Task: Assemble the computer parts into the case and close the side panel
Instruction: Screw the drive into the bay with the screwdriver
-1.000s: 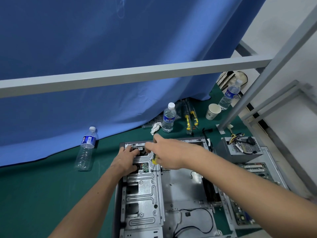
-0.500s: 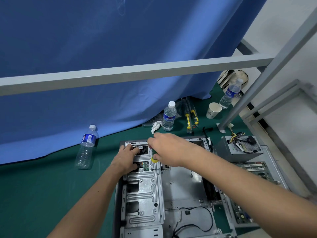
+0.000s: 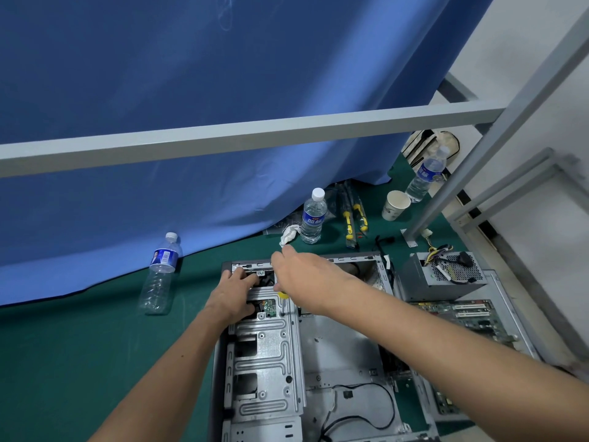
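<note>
From the head view, the open computer case (image 3: 318,362) lies on its side on the green counter (image 3: 95,346), its side panel off. The right hand (image 3: 306,275) has its fingers curled round a yellow-handled screwdriver (image 3: 281,301), whose shaft points down just beneath the palm onto the drive cage (image 3: 264,355); by my reading it is driving a screw at the cage's far end. Just to the left of it, the left hand (image 3: 232,298) rests on the same end of the cage, fingers bent over the metal edge near a small green circuit board (image 3: 270,307), likely to steady the part while the tool bears down. Beyond the right forearm, well apart from both hands, the power supply (image 3: 443,279) and the motherboard (image 3: 462,317) wait outside the case, so most of the assembly seems undone. Farther past the right hand stand a water bottle (image 3: 314,216), spare screwdrivers (image 3: 355,218) and a paper cup (image 3: 395,205), kept within reach.
</note>
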